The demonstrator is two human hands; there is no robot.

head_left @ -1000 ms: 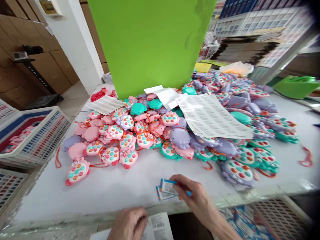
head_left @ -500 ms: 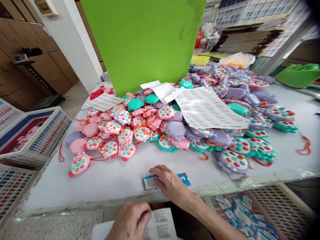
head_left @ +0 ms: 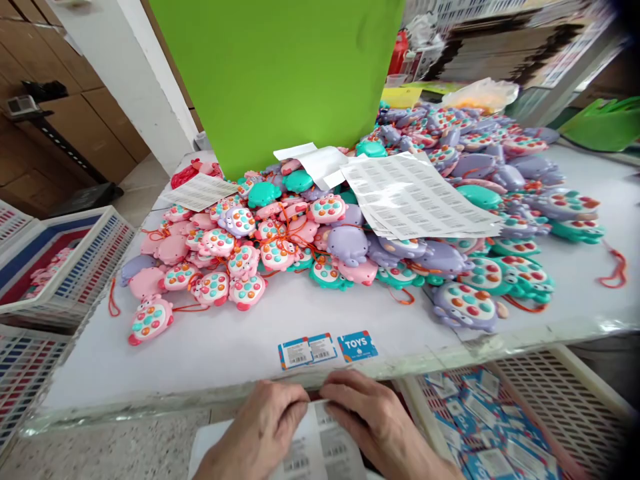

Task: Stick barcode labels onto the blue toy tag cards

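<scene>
Both my hands are on a white sheet of barcode stickers [head_left: 327, 443] below the table's front edge. My left hand [head_left: 265, 423] pinches the sheet's upper left edge between thumb and fingers. My right hand [head_left: 375, 417] has its bent fingers at the sheet's upper right edge; whether a loose sticker is between them is hidden. Just beyond my hands, on the table, lie two overlapping blue cards with barcode stickers [head_left: 306, 351]. To their right is a blue card marked TOYS [head_left: 358, 346], printed side up.
Heaped across the table [head_left: 200, 347] are pink, purple and green animal-shaped toys [head_left: 347, 243] with orange cords. More sticker sheets [head_left: 415, 197] lie on the heap before a green panel [head_left: 280, 80]. A white crate [head_left: 565, 393] of blue cards stands lower right; another crate [head_left: 95, 267] is at left.
My right hand has drawn back from the blue cards to the sticker sheet beside my left hand. The cards are now uncovered. The view has shifted slightly.
</scene>
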